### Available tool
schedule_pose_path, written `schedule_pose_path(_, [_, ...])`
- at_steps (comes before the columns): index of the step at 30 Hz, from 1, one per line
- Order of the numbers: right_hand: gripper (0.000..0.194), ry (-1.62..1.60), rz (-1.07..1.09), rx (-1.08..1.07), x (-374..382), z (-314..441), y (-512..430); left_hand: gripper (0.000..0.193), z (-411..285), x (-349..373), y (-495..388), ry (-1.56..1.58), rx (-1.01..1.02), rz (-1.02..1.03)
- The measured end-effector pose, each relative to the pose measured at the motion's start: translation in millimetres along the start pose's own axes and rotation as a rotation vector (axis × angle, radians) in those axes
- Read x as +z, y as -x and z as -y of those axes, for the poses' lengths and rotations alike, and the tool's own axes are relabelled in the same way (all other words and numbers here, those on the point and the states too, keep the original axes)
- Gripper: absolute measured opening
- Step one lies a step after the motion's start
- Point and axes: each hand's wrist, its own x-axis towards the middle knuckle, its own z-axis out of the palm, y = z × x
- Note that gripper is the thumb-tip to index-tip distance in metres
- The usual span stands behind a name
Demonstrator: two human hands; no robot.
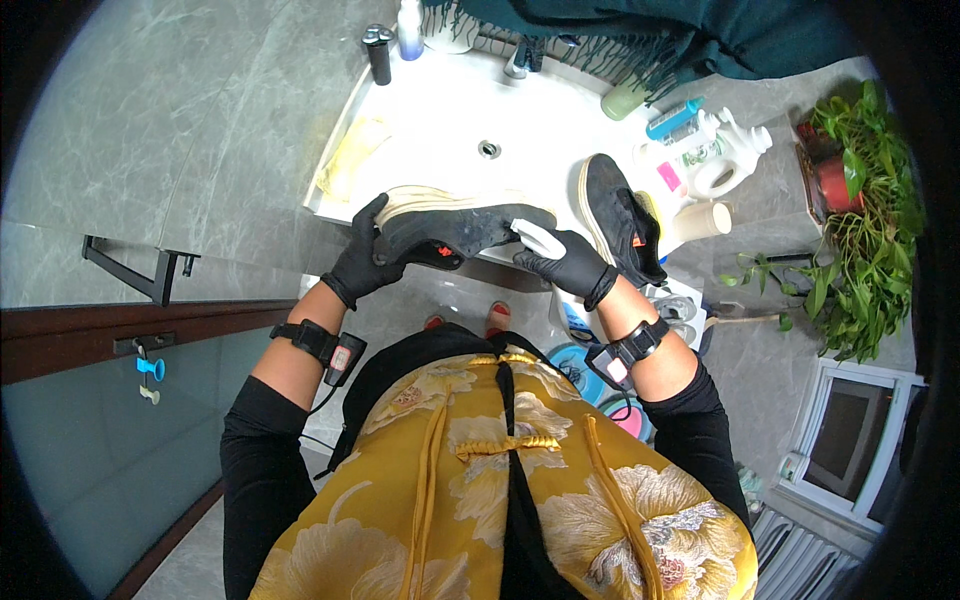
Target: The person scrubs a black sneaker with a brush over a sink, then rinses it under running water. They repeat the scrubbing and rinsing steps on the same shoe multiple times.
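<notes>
My left hand (365, 259), in a black glove, grips the heel end of a black shoe (465, 225) with a pale rubber sole. The shoe lies on its side at the sink's front edge, its sole turned towards the basin. My right hand (570, 266), gloved too, is closed around a small white plastic tool (538, 238) whose tip meets the shoe's upper near the toe. Whether this tool is a brush cannot be told. A second black shoe (619, 214) rests on the sink's right side, just beyond my right hand.
The white sink (450, 112) has a drain (489, 149) and a tap (523, 60). A yellow cloth or bag (352, 154) lies at its left. White detergent bottles (731, 154) and a beige cup (703, 220) stand right. A fringed dark cloth (675, 37) hangs behind; basins (577, 371) sit below.
</notes>
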Motion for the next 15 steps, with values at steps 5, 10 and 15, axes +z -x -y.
schedule_pose_path(5, [0.050,0.016,0.129,0.252,-1.4,-9.4,8.9,0.107,2.1,-0.1,-1.0,0.046,-0.028,0.006])
schedule_pose_path(10, [0.049,-0.034,0.027,0.206,1.9,-18.8,14.0,0.107,2.9,0.5,-0.8,0.071,0.004,-0.006])
schedule_pose_path(15, [0.049,-0.024,-0.038,0.233,5.5,-24.0,15.7,0.109,6.8,-3.5,0.5,-0.020,-0.051,0.017])
